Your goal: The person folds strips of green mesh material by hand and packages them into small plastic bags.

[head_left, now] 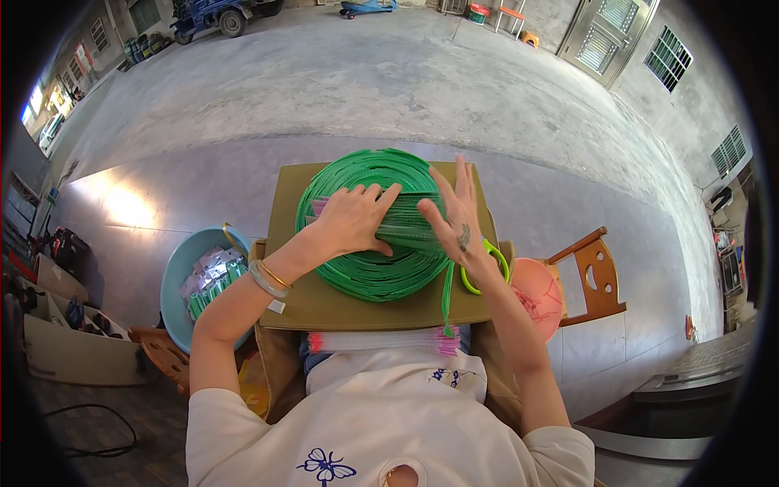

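A large coil of green strip (357, 276) lies flat on an olive board (292, 312) in front of me. On top of the coil is a bundle of green strips (414, 219) with pinkish ends showing at the left. My left hand (353, 217) is closed over this bundle, thumb on the near side and fingers across the top. At the bundle's right end my right hand (458, 215) is upright, fingers stretched and thumb apart. Scissors with lime-green handles (505, 264) lie beside the right wrist, partly hidden. A loose green strip end (446, 312) hangs over the board's near edge.
Across my lap lies a bundle of clear strips (381, 341) with pink ends. A blue basin (174, 280) holding small packs stands at left; a pink basin (540, 284) and a wooden chair back (596, 276) are at right. A blue vehicle (215, 16) is far back.
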Tool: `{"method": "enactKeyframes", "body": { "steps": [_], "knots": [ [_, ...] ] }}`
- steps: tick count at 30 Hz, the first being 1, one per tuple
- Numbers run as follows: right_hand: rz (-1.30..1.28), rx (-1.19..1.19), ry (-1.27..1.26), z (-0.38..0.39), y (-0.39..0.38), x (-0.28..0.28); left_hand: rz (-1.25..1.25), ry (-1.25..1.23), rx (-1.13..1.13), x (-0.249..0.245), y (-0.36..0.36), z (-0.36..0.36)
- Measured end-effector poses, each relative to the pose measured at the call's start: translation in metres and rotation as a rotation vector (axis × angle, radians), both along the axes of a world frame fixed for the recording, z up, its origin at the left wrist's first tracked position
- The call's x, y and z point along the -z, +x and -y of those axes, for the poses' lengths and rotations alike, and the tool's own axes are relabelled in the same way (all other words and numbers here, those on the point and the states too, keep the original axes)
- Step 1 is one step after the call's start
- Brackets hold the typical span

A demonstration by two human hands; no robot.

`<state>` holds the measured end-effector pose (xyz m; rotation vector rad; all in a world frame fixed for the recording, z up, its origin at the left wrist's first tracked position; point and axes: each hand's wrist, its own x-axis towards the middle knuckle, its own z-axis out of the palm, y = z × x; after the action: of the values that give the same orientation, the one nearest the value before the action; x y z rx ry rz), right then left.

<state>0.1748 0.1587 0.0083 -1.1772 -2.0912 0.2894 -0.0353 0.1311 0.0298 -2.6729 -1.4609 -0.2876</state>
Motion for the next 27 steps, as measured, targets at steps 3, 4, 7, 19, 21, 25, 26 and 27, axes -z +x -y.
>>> {"method": "enactKeyframes", "body": {
  "steps": [3, 4, 7, 19, 21, 25, 26, 27],
  "knots": [
    [0.362, -0.122, 0.379, 0.019, -0.017, -0.048, -0.011, -0.061, -0.021, -0.002, 0.002, -0.004],
    [0.463, -0.153, 0.275, 0.015, -0.017, -0.04, -0.021, -0.085, -0.029, -0.004, 0.002, -0.006],
    [0.685, -0.187, 0.023, -0.005, -0.02, -0.028, -0.053, -0.108, -0.054, -0.007, -0.005, -0.007],
    [0.532, -0.177, 0.164, -0.022, -0.019, -0.024, -0.007, -0.039, -0.027, -0.009, -0.018, -0.022],
    [0.494, -0.156, 0.2, -0.023, -0.022, -0.031, -0.004, 0.016, -0.017, -0.02, -0.02, -0.021],
    [0.508, -0.151, 0.173, -0.022, -0.026, -0.05, -0.041, 0.046, -0.027, -0.038, -0.023, -0.025],
    [0.528, -0.15, 0.136, -0.022, -0.027, -0.049, -0.059, 0.033, -0.044, -0.038, -0.023, -0.025],
    [0.547, -0.149, 0.102, -0.022, -0.027, -0.049, -0.074, -0.001, -0.03, -0.032, -0.023, -0.024]
  ]
}}
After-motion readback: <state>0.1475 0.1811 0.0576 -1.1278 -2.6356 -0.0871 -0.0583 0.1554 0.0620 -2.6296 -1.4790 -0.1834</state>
